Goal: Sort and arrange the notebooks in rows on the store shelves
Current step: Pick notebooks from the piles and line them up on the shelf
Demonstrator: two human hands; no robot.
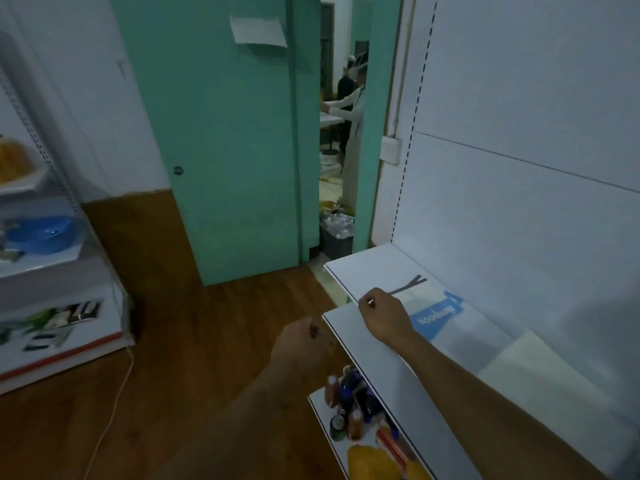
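The right hand [382, 317] pinches the corner of a flat white-and-blue paper notebook [424, 303] on the smooth white metal shelf [367, 271], while the left hand [301, 344] is curled, holding nothing.

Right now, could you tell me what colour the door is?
The door is teal green, seen in the head view.

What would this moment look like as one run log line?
stage: arranging | right hand: on notebook | notebook: flat on upper shelf | left hand: curled, holding nothing, off shelf
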